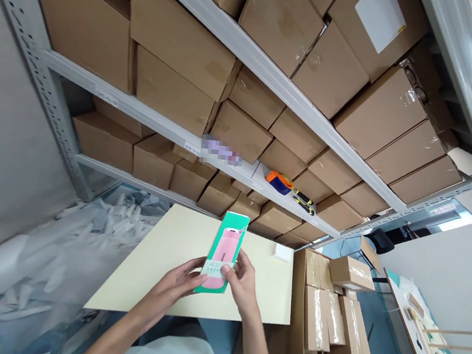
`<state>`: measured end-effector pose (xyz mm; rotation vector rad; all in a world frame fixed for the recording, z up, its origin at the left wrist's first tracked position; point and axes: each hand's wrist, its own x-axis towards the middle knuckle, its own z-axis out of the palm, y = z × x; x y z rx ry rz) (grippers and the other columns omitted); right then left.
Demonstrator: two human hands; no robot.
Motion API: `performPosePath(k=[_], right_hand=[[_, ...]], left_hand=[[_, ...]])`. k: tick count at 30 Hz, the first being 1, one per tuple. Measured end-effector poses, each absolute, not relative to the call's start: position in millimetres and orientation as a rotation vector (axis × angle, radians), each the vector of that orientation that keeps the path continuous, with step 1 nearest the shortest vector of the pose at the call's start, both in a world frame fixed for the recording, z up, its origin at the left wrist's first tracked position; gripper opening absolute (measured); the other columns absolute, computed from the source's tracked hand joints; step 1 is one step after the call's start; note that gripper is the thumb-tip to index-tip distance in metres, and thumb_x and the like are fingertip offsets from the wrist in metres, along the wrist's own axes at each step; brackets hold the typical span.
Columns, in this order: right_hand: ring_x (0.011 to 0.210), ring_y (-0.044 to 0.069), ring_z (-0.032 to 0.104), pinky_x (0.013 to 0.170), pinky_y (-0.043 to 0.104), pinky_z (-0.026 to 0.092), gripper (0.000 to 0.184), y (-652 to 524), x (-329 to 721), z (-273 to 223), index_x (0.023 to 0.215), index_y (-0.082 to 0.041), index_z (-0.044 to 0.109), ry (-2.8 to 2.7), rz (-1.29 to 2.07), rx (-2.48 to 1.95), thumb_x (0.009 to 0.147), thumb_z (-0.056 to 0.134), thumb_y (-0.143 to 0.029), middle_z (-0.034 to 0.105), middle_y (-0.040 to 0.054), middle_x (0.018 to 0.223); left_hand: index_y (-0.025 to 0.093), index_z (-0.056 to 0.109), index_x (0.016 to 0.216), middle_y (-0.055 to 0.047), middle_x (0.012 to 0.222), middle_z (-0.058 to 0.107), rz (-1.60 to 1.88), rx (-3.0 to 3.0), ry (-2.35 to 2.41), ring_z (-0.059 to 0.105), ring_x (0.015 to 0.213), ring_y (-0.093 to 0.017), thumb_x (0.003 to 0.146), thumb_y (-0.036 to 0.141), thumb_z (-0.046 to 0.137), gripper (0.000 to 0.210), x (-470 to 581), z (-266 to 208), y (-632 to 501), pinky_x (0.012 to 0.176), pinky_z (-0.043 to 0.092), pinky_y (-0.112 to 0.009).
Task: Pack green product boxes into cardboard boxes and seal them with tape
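Observation:
A slim green product box (224,249) with a pink device pictured on its front is held up over the pale table (140,268). My left hand (184,279) grips its lower left edge, thumb across the front. On the opposite side, my right hand (243,283) has its thumb pressed on the front and its fingers behind the box. The box tilts slightly, its top leaning right. Behind it, near the table's far right corner, lies a small white block or stack (282,252). The back of the green box is hidden.
Metal shelving (237,168) full of cardboard boxes rises behind the table. A tape dispenser (279,182) and utility knives (303,203) lie on one shelf. Right of the table stands a large open carton (300,321) holding taped boxes. White scraps (37,274) cover the left floor.

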<state>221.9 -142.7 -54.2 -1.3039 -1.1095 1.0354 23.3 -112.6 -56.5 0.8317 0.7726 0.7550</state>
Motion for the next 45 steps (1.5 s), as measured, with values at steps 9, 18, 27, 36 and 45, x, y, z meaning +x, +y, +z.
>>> performPosePath(k=[9, 18, 27, 36, 45], right_hand=[[0.129, 0.032, 0.076, 0.099, 0.043, 0.070, 0.083, -154, 201, -51, 0.162, -0.025, 0.062, -1.141, 0.707, -1.562, 0.086, 0.092, -0.041, 0.071, 0.0150, 0.155], [0.117, 0.030, 0.082, 0.095, 0.042, 0.071, 0.078, -144, 213, -61, 0.148, -0.021, 0.065, -0.897, 0.921, -1.375, 0.084, 0.094, -0.055, 0.081, 0.0138, 0.134], [0.122, 0.030, 0.080, 0.105, 0.042, 0.066, 0.074, -151, 208, -44, 0.145, -0.022, 0.069, -1.017, 1.003, -1.285, 0.087, 0.092, -0.062, 0.080, 0.0118, 0.139], [0.125, 0.031, 0.076, 0.104, 0.044, 0.065, 0.066, -154, 213, -42, 0.131, -0.021, 0.074, -1.089, 0.785, -1.489, 0.087, 0.088, -0.068, 0.079, 0.0137, 0.135], [0.133, 0.031, 0.072, 0.105, 0.046, 0.065, 0.087, -175, 188, -49, 0.160, -0.022, 0.052, -1.027, 0.635, -1.590, 0.086, 0.091, -0.045, 0.068, 0.0180, 0.154]], left_hand=[[0.024, 0.066, 0.124, -0.014, 0.127, 0.081, 0.921, 0.854, 0.932, 0.076, 0.128, -0.041, 0.052, 0.063, 0.104, 0.090, 42, -74, -107, 0.102, 0.069, -0.050], [0.026, 0.069, 0.129, -0.017, 0.154, 0.071, 0.856, 0.891, 0.774, 0.068, 0.144, -0.042, 0.074, 0.068, 0.094, 0.074, 30, -74, -111, 0.110, 0.066, -0.051], [0.020, 0.075, 0.140, -0.019, 0.146, 0.077, 0.817, 0.875, 0.784, 0.075, 0.132, -0.041, 0.068, 0.062, 0.097, 0.086, 23, -74, -114, 0.116, 0.062, -0.054], [0.022, 0.071, 0.136, -0.018, 0.144, 0.076, 0.924, 0.911, 0.949, 0.071, 0.139, -0.043, 0.060, 0.073, 0.098, 0.095, 26, -73, -121, 0.104, 0.070, -0.050], [0.026, 0.068, 0.129, -0.014, 0.141, 0.067, 1.141, 1.079, 1.107, 0.070, 0.136, -0.039, 0.065, 0.068, 0.094, 0.081, 50, -77, -145, 0.100, 0.071, -0.049]])
